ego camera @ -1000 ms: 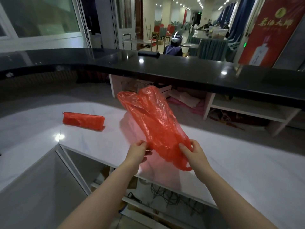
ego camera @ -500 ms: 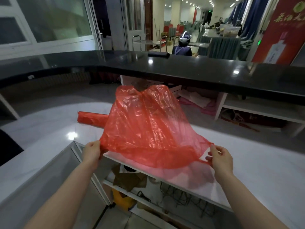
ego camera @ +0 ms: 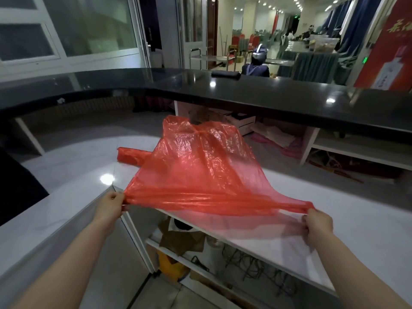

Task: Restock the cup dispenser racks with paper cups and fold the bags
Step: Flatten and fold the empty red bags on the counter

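The left hand [ego camera: 111,205] and the right hand [ego camera: 316,224] each pinch one end of the red plastic bag [ego camera: 200,175], fingers curled round its near edge. A second ago the two hands sat close together with the bag bunched and hanging between them; now they have drawn wide apart, and the near edge is pulled taut into a straight, gathered band running from one hand to the other. Beyond the hands the rest of the bag billows up and away, wrinkled and half inflated, held above the white desk [ego camera: 367,230] rather than lying on it.

This reads as the spreading step of the fold: the bag is opened to its full width but not yet flattened, so laying it down and pressing out the air probably comes next.

Farther out, past the left hand and partly hidden behind the bag, a red rolled bundle [ego camera: 129,156] rests on the desk, likely a bag already folded. No cups or dispenser racks are in view.
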Demonstrator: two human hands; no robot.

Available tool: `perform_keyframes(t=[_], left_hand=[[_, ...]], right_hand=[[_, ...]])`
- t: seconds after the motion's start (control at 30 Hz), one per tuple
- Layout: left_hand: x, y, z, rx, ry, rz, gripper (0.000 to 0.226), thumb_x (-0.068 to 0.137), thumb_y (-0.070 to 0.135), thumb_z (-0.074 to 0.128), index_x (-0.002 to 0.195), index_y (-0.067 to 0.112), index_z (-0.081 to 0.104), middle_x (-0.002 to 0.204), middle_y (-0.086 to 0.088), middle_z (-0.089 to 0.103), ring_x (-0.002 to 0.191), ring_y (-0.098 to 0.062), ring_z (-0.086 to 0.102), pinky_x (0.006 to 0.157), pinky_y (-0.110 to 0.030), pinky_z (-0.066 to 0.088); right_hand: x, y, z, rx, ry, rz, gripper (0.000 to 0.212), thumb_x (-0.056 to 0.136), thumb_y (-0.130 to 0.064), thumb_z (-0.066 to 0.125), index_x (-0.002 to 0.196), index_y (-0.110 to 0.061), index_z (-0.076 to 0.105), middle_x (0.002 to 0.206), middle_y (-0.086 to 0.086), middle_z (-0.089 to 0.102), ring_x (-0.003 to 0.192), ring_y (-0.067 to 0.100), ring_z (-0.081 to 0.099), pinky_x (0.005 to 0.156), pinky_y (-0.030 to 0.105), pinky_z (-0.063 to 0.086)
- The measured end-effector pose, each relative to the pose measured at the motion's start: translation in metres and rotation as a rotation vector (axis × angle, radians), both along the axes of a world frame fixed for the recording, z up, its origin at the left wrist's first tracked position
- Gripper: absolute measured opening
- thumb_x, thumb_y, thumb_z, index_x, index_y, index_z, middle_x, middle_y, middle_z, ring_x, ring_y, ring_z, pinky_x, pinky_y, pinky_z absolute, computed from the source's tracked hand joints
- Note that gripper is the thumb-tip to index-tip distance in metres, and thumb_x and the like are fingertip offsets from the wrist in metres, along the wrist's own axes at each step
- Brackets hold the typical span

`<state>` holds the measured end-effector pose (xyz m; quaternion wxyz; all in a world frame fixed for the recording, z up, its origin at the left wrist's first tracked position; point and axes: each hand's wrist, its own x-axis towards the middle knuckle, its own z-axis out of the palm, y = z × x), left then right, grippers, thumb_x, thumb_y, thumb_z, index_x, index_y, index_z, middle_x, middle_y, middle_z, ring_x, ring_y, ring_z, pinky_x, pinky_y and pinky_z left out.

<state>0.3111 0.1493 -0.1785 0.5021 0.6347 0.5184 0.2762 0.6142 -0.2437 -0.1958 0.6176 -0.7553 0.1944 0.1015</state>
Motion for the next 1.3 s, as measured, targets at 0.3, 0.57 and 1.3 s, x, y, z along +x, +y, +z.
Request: perform_keyframes(t=[0.3, 0.57, 1.3], left_hand=[[-0.004, -0.001, -0.015, 0.037, 0.095, -0.03, 0.021, 0.098, 0.016, 0.041, 0.084, 0.006, 0.054, 0.083, -0.013, 0.066, 0.061, -0.021, 0.06, 0.053, -0.027, 0.037], [0.034, -0.038, -0.013, 0.123, 0.159, -0.003, 0.022, 0.09, 0.012, 0.052, 0.109, 0.001, 0.056, 0.107, -0.013, 0.061, 0.098, -0.032, 0.058, 0.077, -0.039, 0.043], [0.107, 0.012, 0.018, 0.314, 0.069, -0.225, 0.019, 0.094, 0.007, 0.051, 0.109, 0.015, 0.06, 0.102, 0.002, 0.061, 0.097, -0.016, 0.055, 0.084, -0.03, 0.042]], right_hand=[[-0.006, 0.0, 0.002, 0.702, 0.101, -0.198, 0.042, 0.089, 0.01, 0.027, 0.09, -0.016, 0.059, 0.073, 0.008, 0.059, 0.071, 0.019, 0.06, 0.082, 0.033, 0.052], [-0.019, 0.028, 0.007, 0.32, 0.067, 0.075, 0.012, 0.085, -0.003, 0.051, 0.074, -0.007, 0.055, 0.049, 0.004, 0.06, 0.045, 0.015, 0.055, 0.044, 0.025, 0.037], [0.017, 0.136, 0.074, 0.265, -0.309, 0.388, 0.016, 0.092, 0.0, 0.05, 0.085, -0.007, 0.064, 0.06, 0.003, 0.056, 0.05, 0.011, 0.05, 0.05, 0.023, 0.044]])
